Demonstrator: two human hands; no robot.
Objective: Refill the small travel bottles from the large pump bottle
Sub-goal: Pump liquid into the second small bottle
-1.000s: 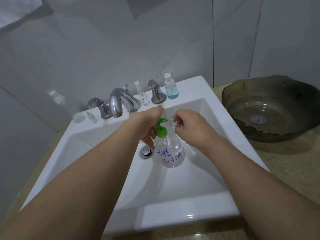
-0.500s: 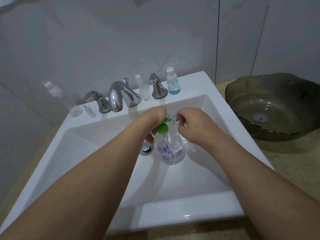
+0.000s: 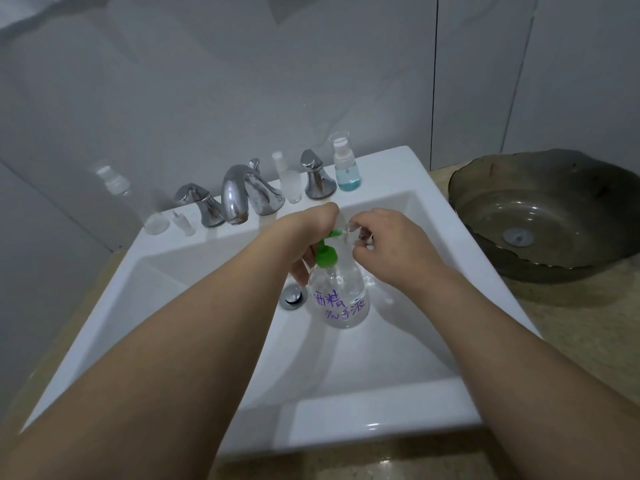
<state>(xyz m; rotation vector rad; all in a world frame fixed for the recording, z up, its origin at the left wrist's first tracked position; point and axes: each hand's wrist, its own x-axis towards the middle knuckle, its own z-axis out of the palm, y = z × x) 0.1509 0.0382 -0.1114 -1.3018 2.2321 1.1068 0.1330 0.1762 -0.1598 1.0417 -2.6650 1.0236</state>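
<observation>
**Pump bottle and travel bottle meet over the basin**

Grey wall panels back a white rectangular sink [image 3: 433, 216], set into a beige counter beside a dark glass vessel basin [image 3: 540, 209]. Inside the sink stands the large pump bottle [image 3: 341, 299] — clear, with purple handwriting on its front and a green pump head [image 3: 326, 255] — just beside the chrome drain [image 3: 293, 296].

Over the pump, the left hand [image 3: 304, 233] bends down with its fingers curled round the pump's neck; the fingertips themselves are mostly hidden. At the green spout's tip, the right hand [image 3: 391, 244] pinches a small clear travel bottle [image 3: 352, 233], tilted toward the spout.

Along the back ledge sit a chrome faucet [image 3: 239, 195] with two handles, a frosted small bottle [image 3: 289, 181] between spout and right handle, a spray bottle with blue liquid [image 3: 345, 164] at the far right, and — to the left — a clear bottle [image 3: 138, 199] lying tilted next to a tiny cap piece [image 3: 183, 225].
</observation>
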